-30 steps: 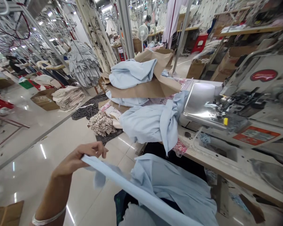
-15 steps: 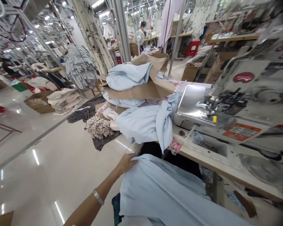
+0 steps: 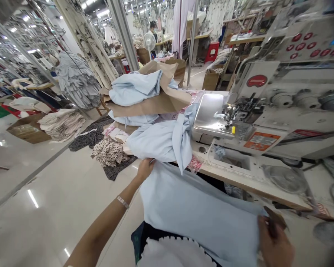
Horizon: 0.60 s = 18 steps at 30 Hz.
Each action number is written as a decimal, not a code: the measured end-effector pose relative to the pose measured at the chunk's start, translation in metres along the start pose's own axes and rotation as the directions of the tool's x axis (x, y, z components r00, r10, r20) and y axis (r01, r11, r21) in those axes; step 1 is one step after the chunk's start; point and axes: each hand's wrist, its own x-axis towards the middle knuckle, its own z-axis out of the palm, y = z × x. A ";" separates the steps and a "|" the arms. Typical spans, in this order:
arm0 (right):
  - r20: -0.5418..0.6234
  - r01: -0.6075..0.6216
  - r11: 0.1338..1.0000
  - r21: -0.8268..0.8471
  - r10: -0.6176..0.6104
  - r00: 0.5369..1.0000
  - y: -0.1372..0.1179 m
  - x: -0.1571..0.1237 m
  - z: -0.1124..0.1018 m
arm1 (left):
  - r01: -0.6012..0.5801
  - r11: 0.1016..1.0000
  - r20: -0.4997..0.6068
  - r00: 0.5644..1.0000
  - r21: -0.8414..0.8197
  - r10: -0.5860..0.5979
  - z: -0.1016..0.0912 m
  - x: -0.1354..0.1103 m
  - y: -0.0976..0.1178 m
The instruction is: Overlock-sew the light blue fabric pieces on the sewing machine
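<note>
Newly in view at lower right: the right hand (image 3: 274, 243), fingers (image 3: 264, 227) at the far corner of a pale blue cloth panel (image 3: 197, 211), next to a small brown strip (image 3: 274, 218) of unclear material; whether they pinch either cannot be told. The left hand (image 3: 144, 170) pinches the panel's other top corner, fingers pressed together, forearm (image 3: 100, 226) reaching forward, metal wrist band (image 3: 123, 202) on it. Panel hangs spread between both hands. Just beyond the left hand, a bundled blue garment (image 3: 158, 142) lies at the sewing table (image 3: 228, 174) edge, an overlock machine (image 3: 225, 115) to its right.

The left hand (image 3: 145, 170) and the right hand (image 3: 274, 241) hold a pale blue cloth (image 3: 197, 211) beside the industrial sewing machine (image 3: 247, 115).
</note>
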 end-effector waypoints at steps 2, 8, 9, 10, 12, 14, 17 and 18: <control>0.043 -0.044 0.997 0.059 0.041 0.998 0.000 0.009 0.023 | -0.018 1.000 0.009 1.000 -0.024 0.019 0.006 0.004 -0.002; 0.243 -0.194 0.935 0.297 0.123 0.962 0.002 0.009 0.005 | -0.109 0.990 0.044 0.993 -0.093 0.113 -0.044 -0.032 -0.016; 0.265 -0.222 0.926 0.306 0.141 0.954 0.003 0.004 -0.004 | -0.104 0.990 0.043 0.993 -0.097 0.109 -0.054 -0.040 -0.019; 0.286 -0.241 0.918 0.315 0.150 0.947 0.004 0.000 -0.010 | -0.094 0.991 0.040 0.994 -0.098 0.098 -0.061 -0.047 -0.023; 0.319 -0.241 0.911 0.334 0.132 0.939 0.002 -0.006 -0.014 | -0.064 0.994 0.034 0.997 -0.090 0.067 -0.071 -0.056 -0.029; 0.338 -0.214 0.915 0.342 0.092 0.936 -0.002 -0.007 -0.005 | -0.036 0.997 0.028 0.999 -0.068 0.038 -0.075 -0.059 -0.032; 0.329 -0.150 0.931 0.333 0.034 0.944 -0.008 0.006 0.023 | -0.013 1.000 0.022 1.000 -0.021 0.013 -0.076 -0.057 -0.033; 0.315 -0.126 0.935 0.330 0.017 0.949 -0.008 0.012 0.031 | -0.009 1.000 0.018 1.000 -0.006 0.009 -0.076 -0.055 -0.032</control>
